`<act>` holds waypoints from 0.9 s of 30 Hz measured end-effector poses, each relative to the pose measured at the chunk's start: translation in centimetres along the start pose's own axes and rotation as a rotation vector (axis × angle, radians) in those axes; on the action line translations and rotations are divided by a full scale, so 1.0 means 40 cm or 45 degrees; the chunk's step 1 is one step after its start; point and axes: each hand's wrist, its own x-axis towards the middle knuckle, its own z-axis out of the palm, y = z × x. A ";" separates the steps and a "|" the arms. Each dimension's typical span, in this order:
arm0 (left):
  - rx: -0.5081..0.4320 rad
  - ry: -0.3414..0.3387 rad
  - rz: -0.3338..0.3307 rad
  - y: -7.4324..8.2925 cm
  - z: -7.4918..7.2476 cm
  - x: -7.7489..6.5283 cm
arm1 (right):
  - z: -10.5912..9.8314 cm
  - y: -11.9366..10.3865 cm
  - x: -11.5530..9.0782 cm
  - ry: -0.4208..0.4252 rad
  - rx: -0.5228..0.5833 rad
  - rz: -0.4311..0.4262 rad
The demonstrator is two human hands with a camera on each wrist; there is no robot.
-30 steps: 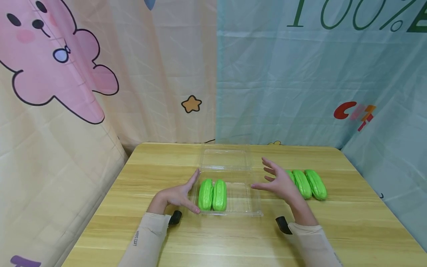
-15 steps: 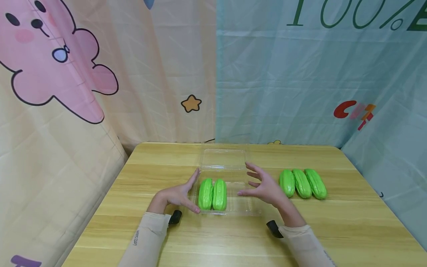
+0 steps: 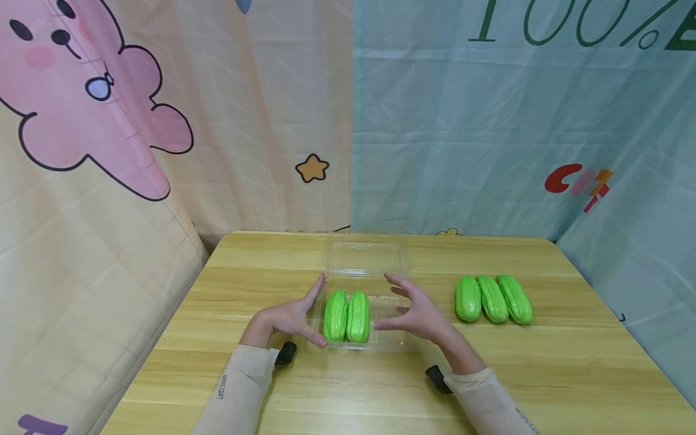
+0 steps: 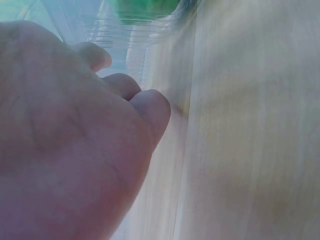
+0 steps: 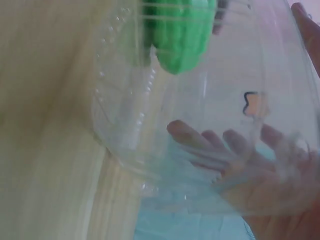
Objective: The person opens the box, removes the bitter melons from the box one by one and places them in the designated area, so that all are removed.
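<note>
A clear plastic clamshell box (image 3: 388,347) lies on the table with its lid (image 3: 365,258) folded back. Two glossy green ridged vegetables, like short cucumbers, lie side by side in its left part: the left cucumber (image 3: 335,316) and the right cucumber (image 3: 357,318). My left hand (image 3: 285,317) rests along the box's left side, thumb and fingers spread. Above the box's right part is my right hand (image 3: 415,314), fingers spread and holding nothing, the thumb close to the right cucumber. The right wrist view shows those fingers (image 5: 225,142) through clear plastic.
Three more green cucumbers (image 3: 492,299) lie in a row on the wooden table (image 3: 544,374), right of the box. Printed curtains (image 3: 462,133) hang behind and beside the table.
My right hand has moved left from beside the loose cucumbers to over the box, fingers spread throughout. My left hand and the cucumbers have stayed in place.
</note>
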 end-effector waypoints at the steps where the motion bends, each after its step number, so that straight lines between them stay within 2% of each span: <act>1: 0.001 0.001 -0.001 0.000 0.000 0.000 | 0.005 0.001 0.000 -0.008 -0.001 0.002; 7: 0.002 0.002 -0.001 0.000 0.000 -0.001 | 0.032 0.005 0.003 -0.034 0.011 0.011; 13: 0.004 -0.001 0.002 0.000 0.000 0.000 | 0.051 0.002 0.004 -0.066 0.089 0.010; 27: 0.010 -0.006 -0.007 -0.002 0.000 -0.001 | 0.082 -0.011 0.000 0.025 0.089 0.201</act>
